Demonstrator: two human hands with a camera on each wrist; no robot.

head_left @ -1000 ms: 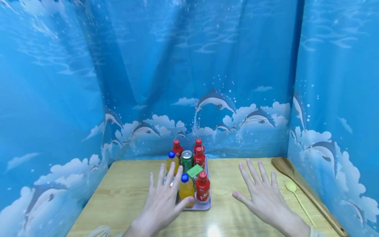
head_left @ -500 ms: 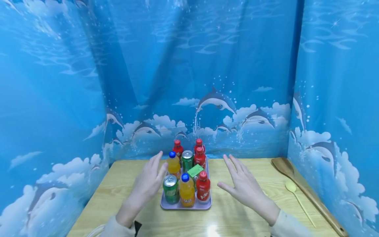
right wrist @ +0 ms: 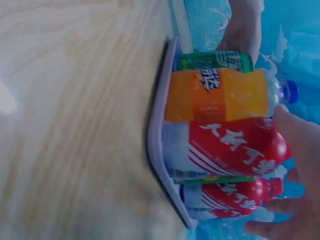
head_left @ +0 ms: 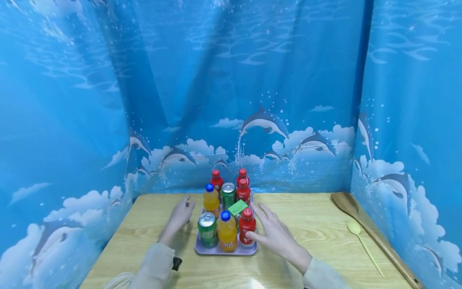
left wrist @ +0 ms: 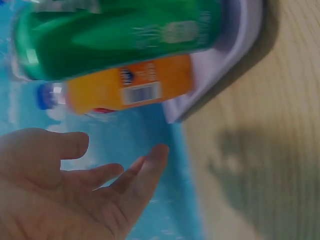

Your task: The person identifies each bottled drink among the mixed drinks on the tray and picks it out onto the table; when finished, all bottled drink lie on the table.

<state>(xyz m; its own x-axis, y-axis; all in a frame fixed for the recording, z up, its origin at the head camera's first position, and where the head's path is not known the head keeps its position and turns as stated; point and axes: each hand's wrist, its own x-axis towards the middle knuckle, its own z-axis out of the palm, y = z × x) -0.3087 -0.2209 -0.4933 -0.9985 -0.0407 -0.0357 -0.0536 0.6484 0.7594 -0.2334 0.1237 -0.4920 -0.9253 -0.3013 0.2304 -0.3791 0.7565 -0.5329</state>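
A pale purple tray [head_left: 225, 252] holds several upright drinks: a green can [head_left: 207, 230] at the front left, an orange soda bottle [head_left: 227, 235] with a blue cap, and a red bottle [head_left: 247, 226] at the front right. Behind them stand another orange bottle [head_left: 211, 200], a second can [head_left: 228, 195] and more red bottles. A small green card [head_left: 238, 208] lies among them. My left hand [head_left: 181, 214] is beside the tray's left side, fingers loosely bent and holding nothing, as the left wrist view shows. My right hand [head_left: 274, 233] is at the tray's right side, its thumb overlapping the front red bottle.
At the table's right edge lies a long wooden spatula [head_left: 379, 241], with a yellow spoon [head_left: 354, 228] beside it. A white cord-like loop [head_left: 120, 279] is at the near left. A blue dolphin-print curtain [head_left: 202, 100] encloses the back and sides.
Both hands have come down from a spread pose. The left has moved to the tray's left side, uncovering the front can; the right has moved left to the front red bottle.
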